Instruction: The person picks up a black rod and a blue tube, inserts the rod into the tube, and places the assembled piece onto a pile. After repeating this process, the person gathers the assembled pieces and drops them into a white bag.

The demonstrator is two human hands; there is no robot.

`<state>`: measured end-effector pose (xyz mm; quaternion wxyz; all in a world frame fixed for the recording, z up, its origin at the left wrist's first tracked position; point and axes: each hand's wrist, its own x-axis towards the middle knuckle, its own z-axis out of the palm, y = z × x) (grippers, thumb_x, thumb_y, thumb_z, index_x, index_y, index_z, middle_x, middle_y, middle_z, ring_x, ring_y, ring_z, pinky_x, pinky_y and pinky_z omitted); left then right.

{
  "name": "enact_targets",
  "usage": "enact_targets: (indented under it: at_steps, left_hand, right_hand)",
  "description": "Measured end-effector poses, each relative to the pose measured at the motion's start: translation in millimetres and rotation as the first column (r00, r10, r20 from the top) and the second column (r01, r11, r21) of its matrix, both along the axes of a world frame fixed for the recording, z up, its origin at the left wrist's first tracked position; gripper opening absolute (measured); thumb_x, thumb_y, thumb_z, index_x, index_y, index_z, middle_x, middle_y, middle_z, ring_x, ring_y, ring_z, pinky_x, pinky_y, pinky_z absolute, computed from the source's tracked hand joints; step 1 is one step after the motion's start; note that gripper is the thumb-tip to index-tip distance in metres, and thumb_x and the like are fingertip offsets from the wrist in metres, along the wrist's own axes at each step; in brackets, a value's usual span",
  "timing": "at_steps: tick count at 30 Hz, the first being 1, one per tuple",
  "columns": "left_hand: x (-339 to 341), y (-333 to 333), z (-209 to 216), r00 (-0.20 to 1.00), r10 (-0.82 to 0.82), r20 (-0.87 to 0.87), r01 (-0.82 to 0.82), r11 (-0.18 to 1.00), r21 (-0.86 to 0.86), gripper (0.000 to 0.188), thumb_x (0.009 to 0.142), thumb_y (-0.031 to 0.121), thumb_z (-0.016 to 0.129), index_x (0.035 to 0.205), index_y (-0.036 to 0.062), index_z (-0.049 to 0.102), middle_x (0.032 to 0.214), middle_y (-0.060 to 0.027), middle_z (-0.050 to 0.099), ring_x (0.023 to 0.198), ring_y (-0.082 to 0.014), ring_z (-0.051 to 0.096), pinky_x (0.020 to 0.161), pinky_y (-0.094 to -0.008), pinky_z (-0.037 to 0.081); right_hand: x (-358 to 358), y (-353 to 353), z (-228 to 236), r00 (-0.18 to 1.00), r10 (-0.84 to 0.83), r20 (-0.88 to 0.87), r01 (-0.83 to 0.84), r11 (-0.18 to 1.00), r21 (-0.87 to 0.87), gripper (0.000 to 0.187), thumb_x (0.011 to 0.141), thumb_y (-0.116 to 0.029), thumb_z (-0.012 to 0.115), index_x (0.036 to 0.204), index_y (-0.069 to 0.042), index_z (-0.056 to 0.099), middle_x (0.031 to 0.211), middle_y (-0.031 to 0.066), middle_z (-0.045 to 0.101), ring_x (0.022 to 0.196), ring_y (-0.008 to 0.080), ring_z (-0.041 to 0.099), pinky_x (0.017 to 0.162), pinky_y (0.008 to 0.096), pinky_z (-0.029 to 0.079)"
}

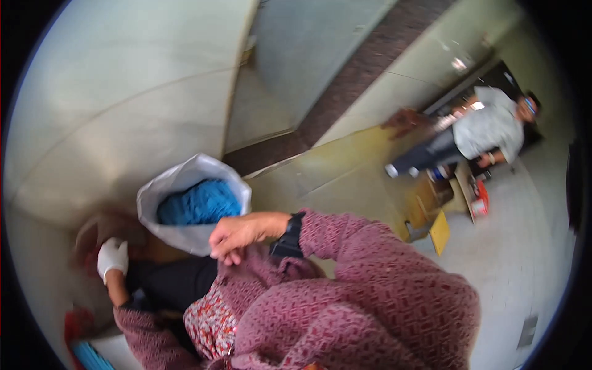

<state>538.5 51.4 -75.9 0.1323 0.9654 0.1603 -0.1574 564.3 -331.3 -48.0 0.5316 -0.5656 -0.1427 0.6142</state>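
My left hand (113,258) wears a white glove and is low at the left, beside a blurred brownish-pink bundle (98,231). Its thumb stands a little apart from the fingers, and no object shows in it. My bare right hand (237,235) has a black band with a dark box-shaped device (290,239) on the wrist. Its fingers are curled in front of the near rim of a white sack (154,196); whether anything is inside them is hidden. Bunched blue cloth (200,203) lies in the open sack.
A pale wall (117,80) rises behind the sack, with a dark-trimmed doorway (271,148) beside it. Another person (487,126) stands at the far right near a wooden piece of furniture (459,191) and a yellow panel (439,233). Folded blue material (92,356) lies at the lower left.
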Motion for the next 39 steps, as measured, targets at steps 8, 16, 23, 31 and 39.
enact_targets:
  at_steps: [8, 16, 23, 31, 39]
  left_hand:
    - [-104.4, -38.1, 23.8, 0.874, 0.186, 0.449, -0.116, 0.977, -0.179, 0.011, 0.086, 0.017, 0.072, 0.093, 0.0082, 0.074, 0.092, -0.0139, 0.070, 0.091, -0.0348, 0.066, 0.081, -0.0439, 0.053]
    - [-263.5, -69.2, 52.8, 0.848, 0.313, 0.429, -0.251, 0.948, -0.197, 0.008, 0.085, 0.010, 0.073, 0.092, 0.0064, 0.074, 0.089, -0.0099, 0.069, 0.086, -0.0283, 0.067, 0.079, -0.0373, 0.053]
    - [-308.1, -77.8, 84.9, 0.755, 0.404, 0.516, -0.393, 0.909, -0.138, 0.010, 0.083, 0.004, 0.075, 0.092, 0.0063, 0.074, 0.088, -0.0091, 0.069, 0.081, -0.0259, 0.066, 0.077, -0.0351, 0.052]
    - [-405.0, -38.1, 95.4, 0.512, 0.423, 0.748, -0.587, 0.808, -0.055, 0.013, 0.081, 0.005, 0.078, 0.094, 0.0069, 0.075, 0.089, -0.0083, 0.070, 0.080, -0.0248, 0.064, 0.075, -0.0339, 0.051]
    - [-480.2, -12.7, 71.6, 0.422, 0.424, 0.801, -0.775, 0.628, 0.077, 0.013, 0.080, 0.017, 0.081, 0.086, 0.0107, 0.072, 0.083, -0.0055, 0.066, 0.077, -0.0272, 0.061, 0.073, -0.0381, 0.047]
  right_hand:
    - [30.0, 84.6, -37.5, 0.973, 0.204, 0.105, -0.203, 0.979, -0.020, 0.027, 0.099, -0.029, 0.063, 0.088, -0.005, 0.067, 0.081, 0.0032, 0.071, 0.061, 0.0058, 0.059, 0.059, 0.0225, 0.049]
    - [-13.3, 109.9, -57.1, 0.987, 0.123, 0.102, -0.109, 0.985, -0.134, 0.022, 0.099, -0.026, 0.064, 0.089, -0.006, 0.066, 0.081, 0.0018, 0.069, 0.062, 0.0048, 0.058, 0.059, 0.0212, 0.047]
    - [-39.5, 114.6, -69.9, 0.985, 0.157, 0.074, -0.145, 0.979, -0.144, 0.019, 0.099, -0.024, 0.063, 0.091, -0.007, 0.065, 0.083, 0.0023, 0.069, 0.062, 0.0044, 0.056, 0.057, 0.0201, 0.044]
    - [-121.5, 139.8, -62.0, 0.949, 0.244, 0.199, -0.206, 0.959, -0.193, 0.015, 0.099, -0.021, 0.064, 0.091, -0.008, 0.063, 0.082, 0.0006, 0.066, 0.057, 0.0032, 0.045, 0.053, 0.0196, 0.036]
    - [-164.9, 147.5, -37.5, 0.940, 0.227, 0.253, -0.172, 0.960, -0.220, 0.016, 0.099, -0.019, 0.063, 0.086, -0.010, 0.060, 0.071, -0.0068, 0.055, 0.055, 0.0011, 0.039, 0.051, 0.0187, 0.030]
